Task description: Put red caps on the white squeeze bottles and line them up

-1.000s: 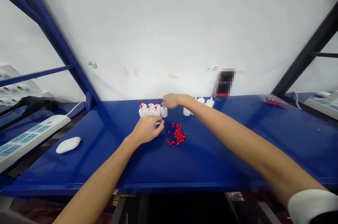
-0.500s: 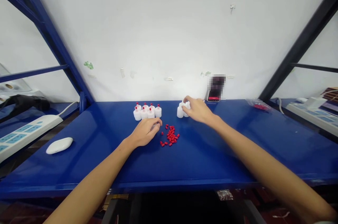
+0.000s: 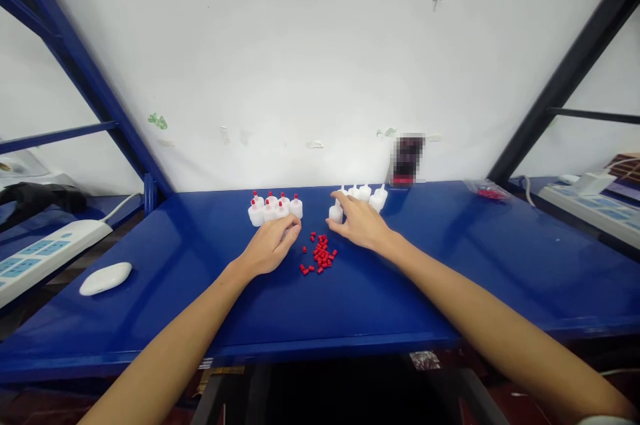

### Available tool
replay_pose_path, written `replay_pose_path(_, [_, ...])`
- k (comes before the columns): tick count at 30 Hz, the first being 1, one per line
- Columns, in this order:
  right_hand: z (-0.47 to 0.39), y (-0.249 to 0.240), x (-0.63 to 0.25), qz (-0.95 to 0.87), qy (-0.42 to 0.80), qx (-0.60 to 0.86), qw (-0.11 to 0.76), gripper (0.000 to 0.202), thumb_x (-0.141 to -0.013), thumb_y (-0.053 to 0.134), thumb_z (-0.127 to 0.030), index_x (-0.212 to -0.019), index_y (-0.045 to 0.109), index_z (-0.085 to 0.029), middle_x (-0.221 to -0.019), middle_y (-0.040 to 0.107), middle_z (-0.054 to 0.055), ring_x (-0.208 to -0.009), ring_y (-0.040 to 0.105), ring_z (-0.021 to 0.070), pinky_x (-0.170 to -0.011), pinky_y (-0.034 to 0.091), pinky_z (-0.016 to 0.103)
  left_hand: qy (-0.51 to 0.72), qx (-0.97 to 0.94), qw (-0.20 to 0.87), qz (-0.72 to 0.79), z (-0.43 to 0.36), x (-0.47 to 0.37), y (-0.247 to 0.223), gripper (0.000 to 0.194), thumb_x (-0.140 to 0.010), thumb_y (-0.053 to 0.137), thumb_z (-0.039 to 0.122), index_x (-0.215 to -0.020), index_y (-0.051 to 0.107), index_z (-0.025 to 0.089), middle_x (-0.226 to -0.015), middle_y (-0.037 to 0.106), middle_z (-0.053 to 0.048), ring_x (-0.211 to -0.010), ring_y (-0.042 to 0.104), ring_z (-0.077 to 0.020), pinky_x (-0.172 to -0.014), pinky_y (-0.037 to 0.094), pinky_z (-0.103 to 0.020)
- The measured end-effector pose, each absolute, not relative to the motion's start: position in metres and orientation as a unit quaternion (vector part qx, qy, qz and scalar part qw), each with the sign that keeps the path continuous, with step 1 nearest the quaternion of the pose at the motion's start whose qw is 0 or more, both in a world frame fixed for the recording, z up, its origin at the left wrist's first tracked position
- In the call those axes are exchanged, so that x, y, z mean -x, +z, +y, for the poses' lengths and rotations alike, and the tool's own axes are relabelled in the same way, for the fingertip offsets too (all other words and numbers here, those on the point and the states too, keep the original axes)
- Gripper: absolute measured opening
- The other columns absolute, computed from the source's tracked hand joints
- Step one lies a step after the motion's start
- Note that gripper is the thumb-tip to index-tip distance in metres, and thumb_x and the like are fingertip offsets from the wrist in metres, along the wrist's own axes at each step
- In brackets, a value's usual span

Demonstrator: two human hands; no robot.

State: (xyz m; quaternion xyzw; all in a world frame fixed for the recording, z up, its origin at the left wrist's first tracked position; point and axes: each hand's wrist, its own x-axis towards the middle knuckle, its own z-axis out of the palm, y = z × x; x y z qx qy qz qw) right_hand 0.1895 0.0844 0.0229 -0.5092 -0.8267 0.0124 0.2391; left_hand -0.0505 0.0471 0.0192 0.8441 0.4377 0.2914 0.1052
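Observation:
Several white bottles with red caps (image 3: 269, 211) stand grouped on the blue table, just beyond my left hand (image 3: 274, 242). That hand's fingers are curled together, and whether anything small is between them is hidden. My right hand (image 3: 345, 213) has its thumb and index finger around a white bottle (image 3: 336, 213) at the near left of a second group. The other white bottles there (image 3: 379, 197) have bare pointed tips and are partly hidden by the hand. Loose small red caps (image 3: 321, 255) lie scattered between the hands.
A white rounded case (image 3: 106, 279) lies on the blue table (image 3: 165, 298) at the left. Power strips (image 3: 53, 251) are at both sides. A phone-like object (image 3: 407, 161) leans on the wall, and a clear bag with red pieces (image 3: 487, 190) lies at the back right.
My right hand has shifted left and slightly nearer, its fingers now around the near-left bottle. More untopped bottles show behind it. My left hand has barely moved, and the view has shifted slightly.

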Motion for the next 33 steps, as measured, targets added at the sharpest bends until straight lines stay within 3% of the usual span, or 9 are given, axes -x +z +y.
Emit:
replay_pose_path(5, [0.092,0.016,-0.185,-0.831,0.062,0.490,0.257,0.042,-0.084,0.060,-0.028,-0.125,0.052,-0.018,-0.097,0.069,0.007,-0.082,0.064,0.0207,-0.074,0.044,0.030,0.306,-0.839,0.093,0.441,0.046,0.050,0.016,0.024,-0.097,0.039,0.035,-0.098,0.057,0.018,-0.081,0.061,0.000,-0.071,0.053,-0.0157,-0.070,0.037,-0.028])
replay_pose_path(9, [0.090,0.013,-0.183,-0.827,0.062,0.472,0.298,0.038,-0.085,0.059,-0.025,-0.122,0.053,-0.019,-0.099,0.067,0.007,-0.081,0.062,0.0188,-0.074,0.044,0.029,0.309,-0.837,0.084,0.445,0.044,0.048,0.015,0.020,-0.093,0.045,0.032,-0.105,0.054,0.019,-0.077,0.059,0.001,-0.068,0.052,-0.0153,-0.067,0.038,-0.027])
replay_pose_path(17, [0.090,0.009,-0.178,-0.838,0.054,0.453,0.300,0.037,-0.088,0.057,-0.024,-0.125,0.050,-0.020,-0.106,0.066,0.008,-0.081,0.061,0.0195,-0.075,0.044,0.030,0.295,-0.848,0.089,0.431,0.047,0.049,0.014,0.015,-0.091,0.046,0.027,-0.101,0.055,0.019,-0.081,0.060,0.001,-0.072,0.054,-0.0149,-0.067,0.039,-0.026])
replay_pose_path(24, [0.097,0.009,-0.177,-0.844,0.068,0.422,0.325,0.038,-0.088,0.054,-0.022,-0.126,0.047,-0.018,-0.109,0.065,0.010,-0.085,0.061,0.0198,-0.078,0.044,0.031,0.292,-0.847,0.090,0.435,0.047,0.048,0.012,0.011,-0.090,0.047,0.025,-0.095,0.055,0.020,-0.073,0.059,0.003,-0.064,0.050,-0.0130,-0.064,0.035,-0.025])
replay_pose_path(33, [0.101,0.005,-0.185,-0.863,0.107,0.412,0.272,0.048,-0.078,0.060,-0.018,-0.124,0.047,-0.018,-0.092,0.062,0.004,-0.071,0.055,0.0166,-0.071,0.042,0.029,0.297,-0.847,0.152,0.414,0.043,0.049,0.022,0.012,-0.092,0.047,0.030,-0.098,0.048,0.020,-0.073,0.049,0.004,-0.066,0.044,-0.0125,-0.067,0.034,-0.026])
